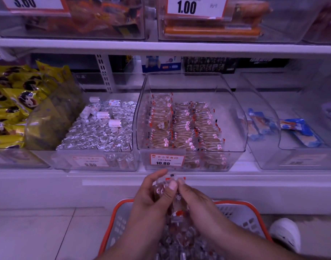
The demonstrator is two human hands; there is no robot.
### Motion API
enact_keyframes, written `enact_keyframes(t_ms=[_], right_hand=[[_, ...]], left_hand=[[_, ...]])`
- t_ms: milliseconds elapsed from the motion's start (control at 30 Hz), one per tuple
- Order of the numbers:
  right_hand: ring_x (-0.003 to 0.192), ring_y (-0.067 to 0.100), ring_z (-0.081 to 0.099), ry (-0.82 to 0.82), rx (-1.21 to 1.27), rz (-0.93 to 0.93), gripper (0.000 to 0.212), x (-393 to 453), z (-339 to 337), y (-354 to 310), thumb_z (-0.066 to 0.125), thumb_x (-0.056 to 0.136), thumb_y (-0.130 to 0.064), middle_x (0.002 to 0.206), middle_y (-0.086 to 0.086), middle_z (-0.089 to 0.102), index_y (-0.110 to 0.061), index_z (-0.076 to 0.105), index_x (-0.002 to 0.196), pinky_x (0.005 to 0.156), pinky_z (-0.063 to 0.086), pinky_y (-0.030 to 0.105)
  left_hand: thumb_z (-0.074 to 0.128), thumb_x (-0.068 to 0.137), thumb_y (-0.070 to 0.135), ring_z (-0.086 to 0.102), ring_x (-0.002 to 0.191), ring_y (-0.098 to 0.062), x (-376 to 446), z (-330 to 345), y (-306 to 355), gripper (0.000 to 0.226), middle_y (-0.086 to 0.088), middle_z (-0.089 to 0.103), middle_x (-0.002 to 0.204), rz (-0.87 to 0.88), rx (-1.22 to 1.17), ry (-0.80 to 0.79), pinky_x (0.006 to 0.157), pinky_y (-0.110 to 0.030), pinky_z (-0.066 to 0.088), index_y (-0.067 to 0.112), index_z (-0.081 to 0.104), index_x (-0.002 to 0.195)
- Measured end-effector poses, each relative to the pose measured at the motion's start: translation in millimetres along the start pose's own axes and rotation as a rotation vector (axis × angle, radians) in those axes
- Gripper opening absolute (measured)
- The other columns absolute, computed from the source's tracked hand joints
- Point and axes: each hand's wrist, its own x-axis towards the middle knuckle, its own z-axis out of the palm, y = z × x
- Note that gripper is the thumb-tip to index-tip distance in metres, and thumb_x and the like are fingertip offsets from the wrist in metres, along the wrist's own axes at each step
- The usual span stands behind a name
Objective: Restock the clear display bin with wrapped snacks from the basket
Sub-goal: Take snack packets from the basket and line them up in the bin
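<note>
Together both hands (168, 192) grip wrapped snacks (172, 182) above the basket (241, 212).

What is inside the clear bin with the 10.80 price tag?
The clear bin holds rows of wrapped snacks standing on edge, filling its left and middle; bare floor shows along the right. The price tag hides the front-left corner, and anything beneath the rows cannot be seen.

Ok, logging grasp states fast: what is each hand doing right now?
Left hand: gripping a bunch of wrapped snacks above the basket.
Right hand: fingers curled round the same bunch.
</note>
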Motion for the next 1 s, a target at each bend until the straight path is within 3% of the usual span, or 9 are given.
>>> enact_keyframes(t_ms=[100, 367, 467, 533, 667, 767, 833, 900, 1000], right_hand=[[0.066, 0.012, 0.072, 0.120, -0.055, -0.044, 0.044, 3, 0, -2, 0.036, 0.089, -0.063, 0.074, 0.002, 0.076, -0.044, 0.076, 0.088, 0.055, 0.053, 0.020], [0.074, 0.018, 0.075, 0.134, 0.080, 0.040, 0.053, 2, 5, 0, 0.036, 0.094, -0.062, 0.082, 0.002, 0.078, -0.030, 0.079, 0.092, 0.057, 0.054, 0.026], [0.070, 0.019, 0.075, 0.186, 0.211, 0.059, 0.047, 2, 12, 5, 0.047, 0.090, -0.057, 0.080, 0.007, 0.077, -0.025, 0.080, 0.086, 0.061, 0.051, 0.028], [0.065, 0.021, 0.074, 0.280, 0.224, 0.061, 0.048, 2, 17, 9, 0.051, 0.090, -0.052, 0.072, 0.011, 0.075, -0.018, 0.081, 0.074, 0.059, 0.052, 0.026], [0.058, 0.007, 0.070, 0.359, -0.009, 0.045, 0.049, -3, 20, 10, 0.042, 0.079, -0.068, 0.059, -0.002, 0.072, -0.039, 0.077, 0.062, 0.053, 0.048, 0.017], [0.071, -0.007, 0.069, 0.300, -0.135, 0.014, 0.046, -6, 16, 1, 0.027, 0.076, -0.070, 0.070, -0.020, 0.074, -0.058, 0.071, 0.068, 0.060, 0.048, 0.007], [0.083, -0.003, 0.071, 0.159, -0.046, 0.039, 0.048, -5, 18, -2, 0.027, 0.083, -0.065, 0.082, -0.016, 0.077, -0.056, 0.074, 0.080, 0.073, 0.052, 0.011], [0.099, 0.012, 0.072, -0.002, 0.263, 0.144, 0.048, -4, 20, -4, 0.037, 0.092, -0.056, 0.104, 0.002, 0.076, -0.033, 0.078, 0.103, 0.086, 0.057, 0.029], [0.094, 0.022, 0.070, -0.288, 0.627, 0.218, 0.045, -6, 19, -18, 0.054, 0.083, -0.028, 0.118, 0.014, 0.069, -0.006, 0.069, 0.119, 0.074, 0.057, 0.032]], left_hand=[[0.081, 0.059, 0.029, 0.070, 0.070, -0.026, -3, -1, 0, 0.048, -0.016, 0.075, 0.090, -0.009, -0.035, -0.031, 0.056, -0.030, 0.055, 0.031, 0.072, 0.106], [0.076, 0.068, 0.019, 0.070, 0.084, -0.030, -6, 1, -1, 0.047, -0.016, 0.076, 0.097, -0.028, 0.021, 0.064, 0.089, -0.048, 0.054, 0.025, 0.068, 0.114], [0.069, 0.088, 0.019, 0.072, 0.076, -0.007, -10, 2, 0, 0.026, 0.005, 0.077, 0.085, 0.049, 0.231, 0.061, 0.073, -0.023, 0.059, 0.027, 0.067, 0.112], [0.065, 0.092, 0.019, 0.065, 0.061, 0.007, -11, 2, 4, 0.019, 0.019, 0.073, 0.071, 0.081, 0.311, 0.032, 0.056, -0.006, 0.047, 0.027, 0.065, 0.109], [0.066, 0.090, 0.017, 0.058, 0.053, 0.005, -11, 5, 9, 0.019, 0.015, 0.068, 0.059, 0.099, 0.352, 0.000, 0.051, -0.005, 0.042, 0.023, 0.063, 0.108], [0.068, 0.088, 0.013, 0.056, 0.053, 0.005, -11, 8, 11, 0.017, 0.015, 0.066, 0.060, 0.141, 0.348, 0.022, 0.052, -0.005, 0.042, 0.021, 0.066, 0.103], [0.067, 0.088, 0.016, 0.056, 0.054, 0.004, -11, 9, 11, 0.015, 0.011, 0.067, 0.063, 0.200, 0.349, 0.069, 0.052, -0.006, 0.043, 0.022, 0.067, 0.102], [0.063, 0.084, 0.032, 0.058, 0.058, 0.000, -10, 9, 13, 0.022, 0.003, 0.068, 0.071, 0.257, 0.336, 0.126, 0.056, -0.012, 0.047, 0.026, 0.067, 0.105], [0.053, 0.081, 0.053, 0.064, 0.072, -0.007, -9, 4, 16, 0.035, 0.000, 0.069, 0.084, 0.345, 0.388, 0.161, 0.069, -0.024, 0.052, 0.036, 0.066, 0.109]])
